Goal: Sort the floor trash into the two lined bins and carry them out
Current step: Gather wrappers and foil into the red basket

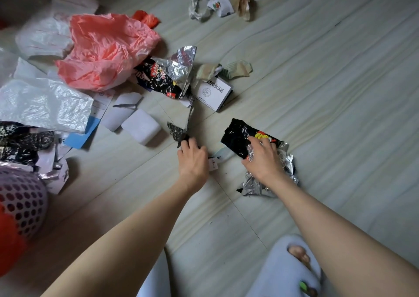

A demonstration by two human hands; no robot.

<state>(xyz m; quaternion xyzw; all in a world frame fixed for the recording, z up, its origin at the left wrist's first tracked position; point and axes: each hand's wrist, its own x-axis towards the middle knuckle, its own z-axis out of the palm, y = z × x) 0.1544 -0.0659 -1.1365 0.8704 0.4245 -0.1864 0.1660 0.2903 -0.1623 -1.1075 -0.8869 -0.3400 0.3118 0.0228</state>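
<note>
Trash lies scattered over the pale floor. My right hand [263, 158] grips a black and silver foil snack wrapper [240, 138] lying on the floor at centre right. My left hand [192, 158] pinches a thin dark foil strip [178, 131] that runs up toward another torn black and silver wrapper [167, 76]. A small white paper scrap [214, 162] lies between my hands. At the left edge stands a white perforated bin [20, 199] with a red liner.
A pink plastic bag [102, 49] and clear plastic bags [43, 106] lie at left. A white foam block [140, 126], a printed white card [214, 92], crumpled papers [210, 4] and a brown wrapper [242, 4] lie farther out. My slippered foot [292, 267] is at the bottom.
</note>
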